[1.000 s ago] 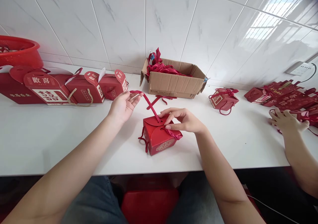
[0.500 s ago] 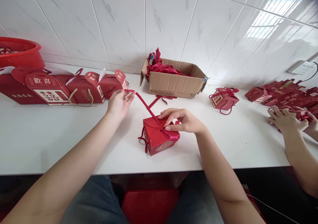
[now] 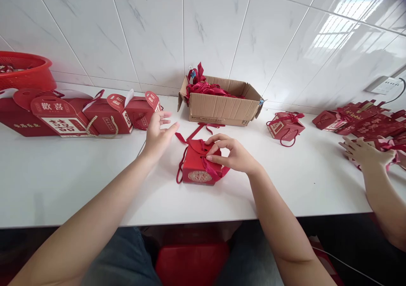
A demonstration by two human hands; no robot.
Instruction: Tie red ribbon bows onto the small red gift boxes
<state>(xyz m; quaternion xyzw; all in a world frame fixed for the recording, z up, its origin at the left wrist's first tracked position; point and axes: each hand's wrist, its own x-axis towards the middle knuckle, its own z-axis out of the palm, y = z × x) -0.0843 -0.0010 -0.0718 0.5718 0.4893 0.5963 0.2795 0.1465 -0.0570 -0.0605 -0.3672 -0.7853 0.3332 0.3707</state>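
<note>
A small red gift box (image 3: pixel 194 170) with a round gold emblem on its front stands on the white table (image 3: pixel 63 180) in front of me. A red ribbon (image 3: pixel 209 170) is threaded through its top flaps. My right hand (image 3: pixel 234 155) rests on the box top, with fingers pinched on the ribbon there. The ribbon's other end (image 3: pixel 181 137) hangs loose at the box's left. My left hand (image 3: pixel 159 133) hovers just left of that end, fingers spread, holding nothing.
A cardboard carton (image 3: pixel 222 105) of red ribbons stands behind the box. Larger red gift boxes (image 3: pixel 108 117) and a red basket (image 3: pixel 25 71) line the left. A tied small box (image 3: pixel 285 127), flat red boxes (image 3: pixel 364 119) and another person's hand (image 3: pixel 364 153) are at the right.
My left hand has let go of the ribbon end it was pulling up and to the left, and has opened. The box has turned so its emblem faces me; the ribbon now hangs slack.
</note>
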